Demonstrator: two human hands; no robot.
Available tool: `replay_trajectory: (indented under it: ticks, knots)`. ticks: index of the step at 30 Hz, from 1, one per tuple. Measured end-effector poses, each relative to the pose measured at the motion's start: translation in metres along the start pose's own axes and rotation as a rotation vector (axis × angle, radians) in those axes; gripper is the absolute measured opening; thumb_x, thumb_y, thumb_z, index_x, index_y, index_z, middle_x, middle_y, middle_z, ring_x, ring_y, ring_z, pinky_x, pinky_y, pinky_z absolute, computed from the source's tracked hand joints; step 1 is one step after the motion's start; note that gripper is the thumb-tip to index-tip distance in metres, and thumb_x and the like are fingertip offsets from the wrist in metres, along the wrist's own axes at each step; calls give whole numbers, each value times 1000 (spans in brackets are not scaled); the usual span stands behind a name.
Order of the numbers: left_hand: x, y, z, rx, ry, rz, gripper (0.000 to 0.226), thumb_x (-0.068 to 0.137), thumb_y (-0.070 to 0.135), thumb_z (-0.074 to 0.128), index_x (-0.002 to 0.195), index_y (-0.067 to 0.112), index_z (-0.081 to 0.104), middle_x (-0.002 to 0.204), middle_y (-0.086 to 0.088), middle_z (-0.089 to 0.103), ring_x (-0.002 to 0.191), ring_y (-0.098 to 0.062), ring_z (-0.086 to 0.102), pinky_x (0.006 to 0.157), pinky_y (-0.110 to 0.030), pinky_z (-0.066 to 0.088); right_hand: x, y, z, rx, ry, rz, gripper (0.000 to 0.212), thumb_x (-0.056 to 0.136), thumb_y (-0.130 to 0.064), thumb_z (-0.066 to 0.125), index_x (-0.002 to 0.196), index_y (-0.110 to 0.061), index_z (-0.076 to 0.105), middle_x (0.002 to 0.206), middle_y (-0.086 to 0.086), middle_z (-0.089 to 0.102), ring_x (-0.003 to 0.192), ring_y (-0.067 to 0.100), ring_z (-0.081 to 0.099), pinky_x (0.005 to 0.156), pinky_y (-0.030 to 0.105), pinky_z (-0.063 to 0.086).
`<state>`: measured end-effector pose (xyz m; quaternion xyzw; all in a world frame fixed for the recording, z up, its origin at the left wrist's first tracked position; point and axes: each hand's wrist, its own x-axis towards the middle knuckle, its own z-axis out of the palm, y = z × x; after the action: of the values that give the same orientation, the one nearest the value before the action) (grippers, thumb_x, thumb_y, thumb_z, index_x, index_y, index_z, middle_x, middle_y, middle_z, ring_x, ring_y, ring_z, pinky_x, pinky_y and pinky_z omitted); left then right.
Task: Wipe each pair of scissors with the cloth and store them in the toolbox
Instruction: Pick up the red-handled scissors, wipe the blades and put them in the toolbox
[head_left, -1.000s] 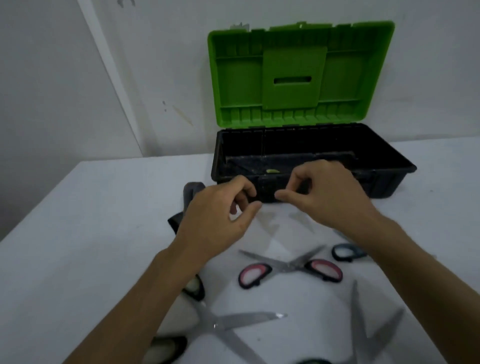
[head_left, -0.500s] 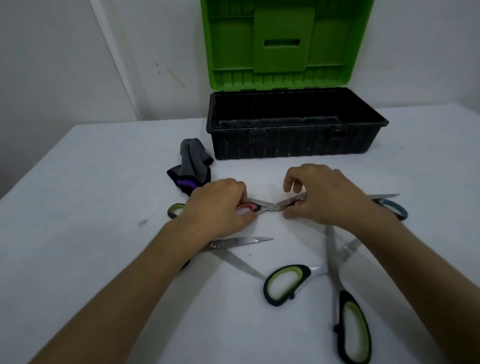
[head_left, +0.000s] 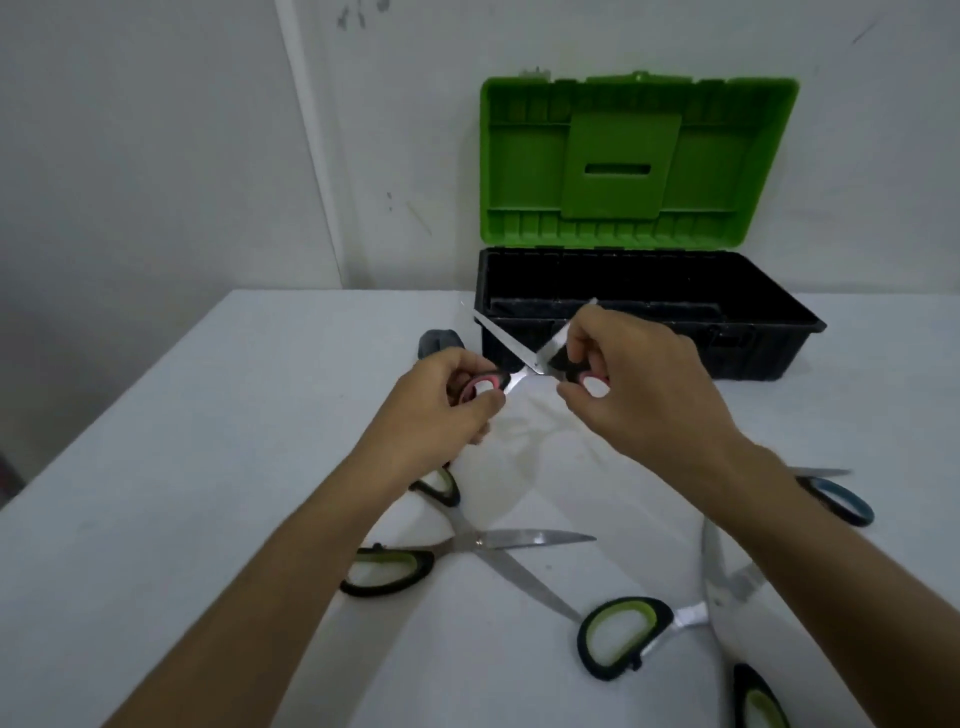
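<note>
Both my hands hold the pink-handled scissors up off the table, blades spread wide and pointing toward the toolbox. My left hand grips one pink handle loop, and my right hand grips the other. The black toolbox stands open behind them, its green lid raised against the wall. The grey cloth lies just left of the toolbox, mostly hidden behind my left hand.
On the white table lie two green-handled scissors, one open pair under my left forearm and another at the lower right. A blue-handled pair lies at the right, partly under my right arm. A wall runs behind.
Both hands have lifted the pink-handled scissors off the table, one hand on each handle loop, blades still spread. The camera has tilted up, showing the whole lid.
</note>
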<state>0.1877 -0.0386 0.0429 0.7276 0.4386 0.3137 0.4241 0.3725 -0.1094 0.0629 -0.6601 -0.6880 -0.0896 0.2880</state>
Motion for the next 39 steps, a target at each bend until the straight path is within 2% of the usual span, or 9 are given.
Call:
replay_trajectory:
  ticks: [3,6,10,15,19,23,31,35,39]
  knots:
    - [3,5,-12,-307,-38,-106,13,96,5,54,104,10,62,91,-11,66,61,-12,69,58,-22,56,20,-19,13,15,78,-81,27,77,-14,76,81,-19,49,70,-8,49,63,16,49,56,33,43]
    - [7,3,-23,-369,5,-161,18,94,0,43,96,7,60,78,-6,65,55,-15,61,51,-22,51,41,-32,36,89,63,-113,27,78,-19,76,79,-21,49,67,-9,50,62,10,47,56,31,39]
    - [19,-16,-44,-395,140,-209,12,95,8,46,92,9,57,65,-3,51,45,-11,39,40,-19,32,61,-44,66,344,22,-98,19,86,-26,73,81,-22,55,62,-9,54,59,6,53,56,25,41]
    - [26,-45,-72,-434,269,-181,15,94,23,61,89,9,62,63,0,40,42,-9,26,38,-18,23,76,-38,99,422,-52,110,10,98,-27,56,93,-19,60,78,-7,63,70,12,61,68,36,49]
    - [28,-60,-87,-423,317,-169,16,92,23,65,86,8,65,63,-1,36,44,-11,22,38,-18,21,82,-47,127,139,-300,169,44,98,-54,42,124,-20,55,120,3,53,106,25,57,91,41,48]
    - [26,-64,-95,-371,305,-175,15,90,23,65,83,9,65,61,0,37,46,-13,22,38,-19,20,96,-67,138,-43,-391,246,77,87,-76,41,137,-17,43,134,9,41,120,33,50,97,45,45]
    - [36,-43,-86,-367,293,-193,20,90,22,65,92,1,65,55,4,38,44,-12,22,37,-19,18,98,-64,147,-18,-428,165,42,97,-25,56,132,-5,43,125,16,54,111,32,56,80,36,43]
    - [40,-32,-80,-351,305,-156,22,90,22,65,90,0,65,51,6,37,43,-12,21,38,-19,19,91,-52,119,303,-278,175,43,100,-25,52,141,-13,45,129,10,60,114,28,59,89,35,45]
    - [46,-14,-80,-378,325,-116,19,90,23,66,88,4,68,52,6,37,44,-12,21,37,-18,19,91,-30,78,612,-32,137,20,101,-27,51,120,-25,57,106,2,66,98,21,64,85,39,52]
